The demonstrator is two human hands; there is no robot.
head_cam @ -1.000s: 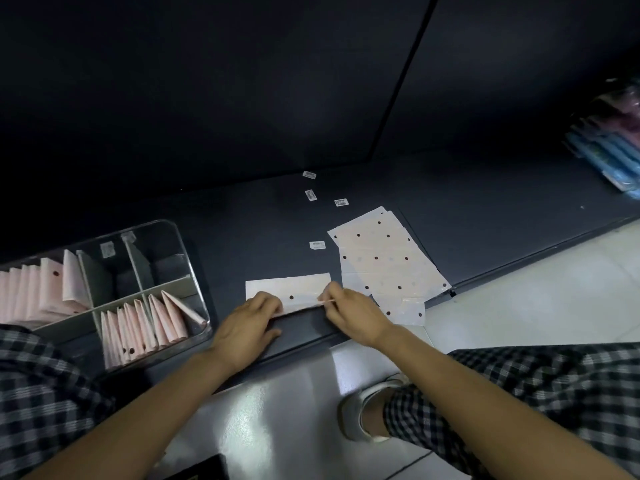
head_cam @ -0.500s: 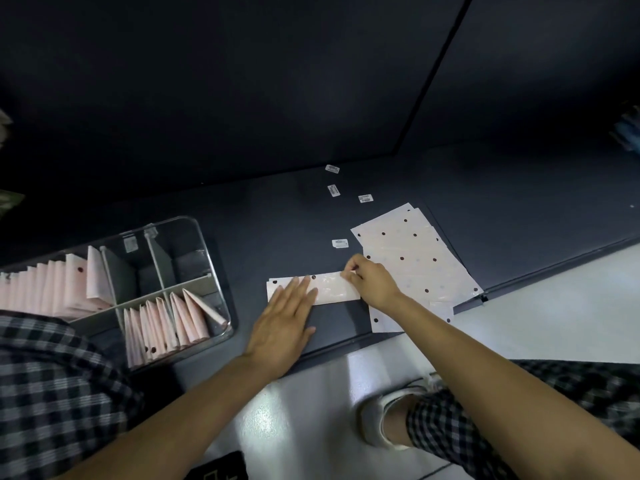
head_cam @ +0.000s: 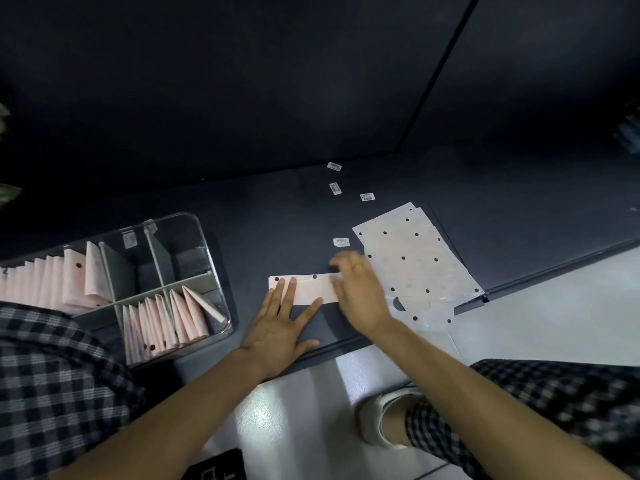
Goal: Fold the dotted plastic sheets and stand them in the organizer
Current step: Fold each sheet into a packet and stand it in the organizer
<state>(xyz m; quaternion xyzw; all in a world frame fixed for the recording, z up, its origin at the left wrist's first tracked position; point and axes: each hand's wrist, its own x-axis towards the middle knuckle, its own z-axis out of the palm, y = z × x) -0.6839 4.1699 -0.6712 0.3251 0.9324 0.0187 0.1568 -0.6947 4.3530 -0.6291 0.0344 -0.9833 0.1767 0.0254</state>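
A pale pink dotted sheet folded into a long strip (head_cam: 310, 288) lies flat on the dark shelf. My left hand (head_cam: 282, 322) presses its left end with straight fingers. My right hand (head_cam: 360, 289) lies flat over the strip's right end, blurred by motion. A stack of unfolded dotted sheets (head_cam: 412, 258) rests to the right, partly over the shelf edge. The clear organizer (head_cam: 207, 251) stands at the left with several folded sheets (head_cam: 166, 320) upright in its front compartment and more in the back left one.
Small white labels (head_cam: 341, 241) are scattered on the dark shelf (head_cam: 270, 220) behind the strip. The shelf's front edge runs just under my wrists, with pale floor below. My checked trouser legs and a white shoe (head_cam: 377, 420) are at the bottom.
My left hand went from curled on the strip to flat on its left end. My right hand let go of its pinch on the strip's right end and now lies flat there.
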